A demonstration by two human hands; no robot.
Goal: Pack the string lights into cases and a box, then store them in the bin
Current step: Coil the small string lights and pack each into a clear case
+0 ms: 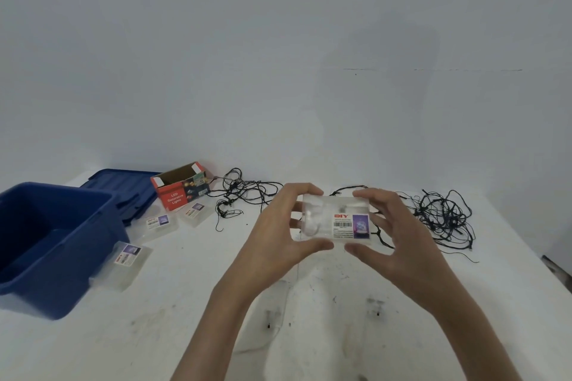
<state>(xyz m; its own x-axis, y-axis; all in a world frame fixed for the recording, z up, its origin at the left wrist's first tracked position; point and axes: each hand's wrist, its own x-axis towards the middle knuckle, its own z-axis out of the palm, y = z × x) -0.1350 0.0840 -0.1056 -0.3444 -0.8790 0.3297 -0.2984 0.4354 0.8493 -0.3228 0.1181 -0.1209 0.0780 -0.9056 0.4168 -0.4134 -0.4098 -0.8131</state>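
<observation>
Both hands, left hand and right hand, grip a clear case, seemingly closing it; next comes setting it into the blue bin.

Left hand, right hand, fingers curled

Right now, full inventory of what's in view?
held case: 1, clear with a label, raised above the table centre
spare cases: 3, clear with labels, on the table right of the bin
bin: 1, blue, open, left side of the table
lid: 1, blue, lying behind the bin
box: 1, red, top flaps open, beside the lid
string lights: black wire, strand count unclear, tangled along the far side from box to right
table: 1, white, scuffed
left hand: 1, fingers grip the held case's left end
right hand: 1, fingers grip its right end
</observation>
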